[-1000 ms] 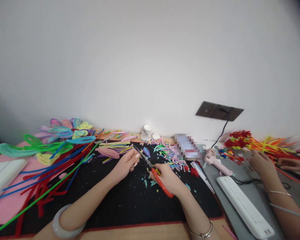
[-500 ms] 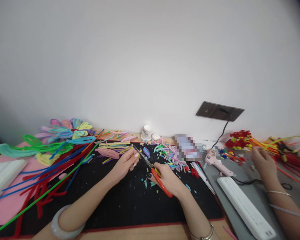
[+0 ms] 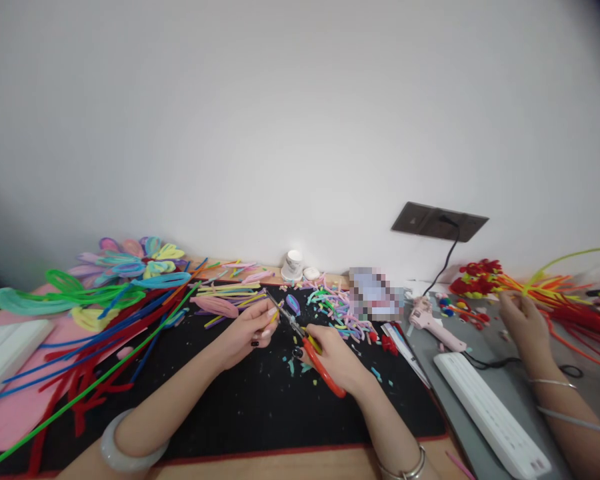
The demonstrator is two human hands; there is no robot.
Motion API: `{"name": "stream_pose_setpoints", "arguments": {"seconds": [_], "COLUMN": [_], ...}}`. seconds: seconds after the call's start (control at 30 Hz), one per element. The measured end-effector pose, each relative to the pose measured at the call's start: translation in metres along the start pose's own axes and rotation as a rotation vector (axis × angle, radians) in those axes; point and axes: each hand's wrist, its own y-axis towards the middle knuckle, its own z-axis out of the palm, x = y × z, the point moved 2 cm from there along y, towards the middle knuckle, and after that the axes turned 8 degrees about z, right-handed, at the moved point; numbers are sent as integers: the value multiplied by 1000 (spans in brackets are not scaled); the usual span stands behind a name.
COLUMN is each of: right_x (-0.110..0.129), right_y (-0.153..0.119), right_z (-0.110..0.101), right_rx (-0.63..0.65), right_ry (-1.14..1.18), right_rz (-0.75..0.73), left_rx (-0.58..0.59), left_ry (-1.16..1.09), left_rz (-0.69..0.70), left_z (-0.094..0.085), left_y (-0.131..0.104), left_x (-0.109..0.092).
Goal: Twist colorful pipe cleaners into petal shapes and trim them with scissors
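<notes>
Black mat with red edging [image 3: 260,413]: pastel fuzzy snippets [image 3: 365,330] cut, far right; longer pastel fuzzy stems [image 3: 230,288] uncut, far left. Left hand [image 3: 247,333]: fingers pinch short yellow piece [image 3: 274,317]. Right hand [image 3: 334,353]: fingers grip orange-handled metal scissors [image 3: 336,387], blades beside piece.

Passage: open mat [image 3: 253,413], near side of both grips, between the forearms. Obstacles: stems [image 3: 80,400], left of left grip [image 3: 253,332]; cup [image 3: 293,265], beyond; glue gun [image 3: 440,331], power strip [image 3: 490,413], right of right grip [image 3: 330,353].
</notes>
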Motion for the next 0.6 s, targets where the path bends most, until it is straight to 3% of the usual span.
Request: {"name": "stream_pose_setpoints", "arguments": {"seconds": [0.6], "right_x": [11], "right_y": [-2], "right_z": [10], "right_rx": [-50], "right_ry": [33], "right_rz": [-17], "left_rx": [43], "left_ry": [-193], "left_rz": [-11], "left_z": [0], "left_y": [-3], "left_x": [-1]}}
